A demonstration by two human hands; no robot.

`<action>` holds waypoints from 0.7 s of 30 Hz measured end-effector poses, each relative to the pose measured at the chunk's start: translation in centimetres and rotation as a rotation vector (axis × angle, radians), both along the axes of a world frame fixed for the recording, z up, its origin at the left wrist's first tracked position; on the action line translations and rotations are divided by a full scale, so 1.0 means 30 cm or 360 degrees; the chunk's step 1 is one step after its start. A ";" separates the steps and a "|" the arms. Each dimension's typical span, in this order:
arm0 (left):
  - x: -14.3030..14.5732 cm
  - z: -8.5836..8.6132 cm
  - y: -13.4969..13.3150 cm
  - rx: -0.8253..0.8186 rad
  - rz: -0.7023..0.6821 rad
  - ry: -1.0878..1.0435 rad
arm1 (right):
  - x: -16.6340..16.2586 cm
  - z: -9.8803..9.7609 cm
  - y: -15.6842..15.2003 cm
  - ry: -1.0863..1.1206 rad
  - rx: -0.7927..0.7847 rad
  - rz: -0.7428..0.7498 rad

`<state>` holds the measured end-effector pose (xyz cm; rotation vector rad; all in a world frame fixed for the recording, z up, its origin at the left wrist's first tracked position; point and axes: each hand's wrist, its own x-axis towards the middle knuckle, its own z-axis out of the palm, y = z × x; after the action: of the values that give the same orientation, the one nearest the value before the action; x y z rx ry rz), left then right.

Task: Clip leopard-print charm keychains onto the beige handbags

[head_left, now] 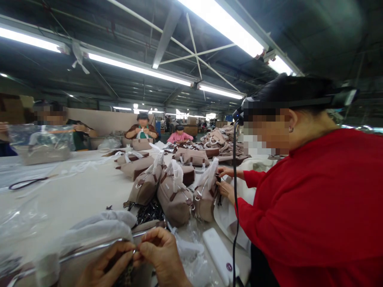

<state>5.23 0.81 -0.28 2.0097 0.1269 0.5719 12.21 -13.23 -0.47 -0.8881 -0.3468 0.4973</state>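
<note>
Pinching at a small metal ring [134, 252], the left hand [104, 265] and right hand [163, 253] are meeting tip to tip, thumbs and fingers drawn close; which is bearing more of it, I cannot tell. A dark patterned strap [128, 275] is hanging just below the fingertips. The bag [74, 267] is lying under and left of the fingers, its silver edge [95, 248] running toward them and its wrapped handle [101, 223] rising behind.

By its look, the bag is probably weighing little and giving softly under a push, so the firmer edge or padded handle is offering the surer hold. The wrap is likely sliding under a loose grip; the ring, stiff and slick, is calling for fingertips on its sides.

Just beyond the fingers, dark fittings [151, 211] are lying heaped; a white case [217, 247] is resting to their right. Farther off, more bags [175, 203] are sitting, and a person in red [311, 199] is handling one.
</note>
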 end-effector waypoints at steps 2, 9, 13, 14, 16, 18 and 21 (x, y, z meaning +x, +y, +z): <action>0.014 0.013 0.035 -0.0020 -0.0091 0.0156 | -0.011 -0.008 0.005 0.0009 -0.0012 -0.0001; 0.026 0.035 0.152 -0.0343 -0.0121 0.0311 | -0.081 -0.010 0.028 0.0027 -0.0070 0.0152; -0.064 0.034 0.096 -0.0635 -0.0093 0.0081 | -0.108 0.022 0.003 -0.0200 -0.0314 0.0114; -0.082 0.029 0.073 -0.0751 -0.0072 0.0057 | -0.108 0.028 -0.002 -0.0311 -0.0371 0.0102; -0.103 0.013 0.031 -0.1054 -0.0041 0.0015 | -0.103 0.036 -0.007 -0.0532 -0.0431 0.0119; -0.111 -0.006 0.005 -0.1291 -0.0034 -0.0043 | -0.100 0.043 -0.007 -0.0757 -0.0512 0.0114; -0.121 -0.027 -0.010 -0.1498 -0.0024 -0.0105 | -0.107 0.063 -0.009 -0.1091 -0.0666 0.0041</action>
<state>1.61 0.51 -1.10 1.0757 0.2805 0.4455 9.01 -13.51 1.41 -1.4586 -0.9001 0.2764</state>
